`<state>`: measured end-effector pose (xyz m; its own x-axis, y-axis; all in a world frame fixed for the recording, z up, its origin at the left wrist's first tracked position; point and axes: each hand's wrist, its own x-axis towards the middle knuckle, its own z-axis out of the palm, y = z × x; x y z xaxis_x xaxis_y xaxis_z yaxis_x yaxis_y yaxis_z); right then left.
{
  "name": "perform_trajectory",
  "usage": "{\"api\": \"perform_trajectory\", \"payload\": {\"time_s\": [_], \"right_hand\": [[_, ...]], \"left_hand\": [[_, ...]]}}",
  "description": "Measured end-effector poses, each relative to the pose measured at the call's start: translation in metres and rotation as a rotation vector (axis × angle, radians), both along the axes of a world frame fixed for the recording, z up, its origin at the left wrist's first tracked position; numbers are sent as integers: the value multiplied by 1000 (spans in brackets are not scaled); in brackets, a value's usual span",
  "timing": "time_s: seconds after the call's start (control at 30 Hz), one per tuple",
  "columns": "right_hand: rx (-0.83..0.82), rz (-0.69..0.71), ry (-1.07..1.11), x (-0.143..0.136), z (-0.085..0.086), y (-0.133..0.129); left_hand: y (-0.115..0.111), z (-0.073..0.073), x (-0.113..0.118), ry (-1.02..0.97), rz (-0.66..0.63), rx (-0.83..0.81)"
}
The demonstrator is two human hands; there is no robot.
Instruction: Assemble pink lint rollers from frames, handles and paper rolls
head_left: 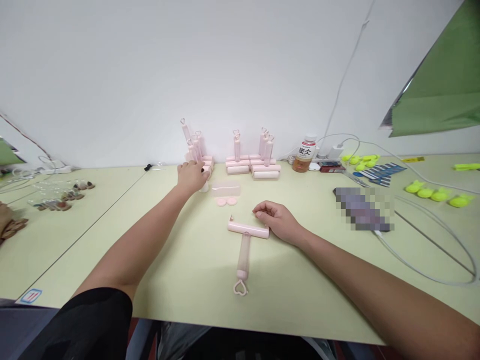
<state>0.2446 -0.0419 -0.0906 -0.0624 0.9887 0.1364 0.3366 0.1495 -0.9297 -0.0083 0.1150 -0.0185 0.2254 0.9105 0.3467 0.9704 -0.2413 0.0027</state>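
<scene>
My left hand (192,176) reaches to the group of pink lint rollers at the left back. Its fingers curl around a small white roll (204,187), partly hidden beneath them. In front of me a pink lint roller (248,229) lies flat, its clear handle toward me and ending in a heart-shaped loop (240,287). My right hand (279,220) rests beside the roller's right end, fingers loosely bent and apart from the thumb, holding nothing. Between the hands are a clear pink curved cover (226,189) and two pink round caps (227,202).
More pink lint rollers (264,169) stand along the wall. To their right are a bottle (304,155), a blurred phone-like object (362,209) with a white cable, and yellow-green pieces (437,192). At far left, another person's hand (5,215) is near brown items (14,228).
</scene>
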Motion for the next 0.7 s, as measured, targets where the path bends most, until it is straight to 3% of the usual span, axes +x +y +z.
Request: {"api": "perform_trajectory", "payload": {"time_s": [0.13, 0.23, 0.3, 0.33, 0.47, 0.5, 0.6, 0.7], "right_hand": [[1, 0, -1, 0, 2, -1], [3, -1, -2, -1, 3, -2], [0, 0, 3, -1, 2, -1], [-1, 1, 9, -1, 2, -1], [12, 8, 31, 0, 1, 0], [16, 12, 34, 0, 0, 0], [11, 22, 54, 0, -1, 1], [14, -12, 136, -1, -4, 3]], "left_hand": [[7, -3, -9, -19, 7, -118], [-7, -2, -2, -29, 32, -5], [-30, -1, 10, -57, 10, 89], [-44, -1, 17, -73, -59, 86], [-110, -10, 42, -20, -638, -296], [-123, -15, 46, 9, -707, -348], [-147, -26, 46, 4, -683, -410], [-148, -31, 37, -84, -568, -420]]}}
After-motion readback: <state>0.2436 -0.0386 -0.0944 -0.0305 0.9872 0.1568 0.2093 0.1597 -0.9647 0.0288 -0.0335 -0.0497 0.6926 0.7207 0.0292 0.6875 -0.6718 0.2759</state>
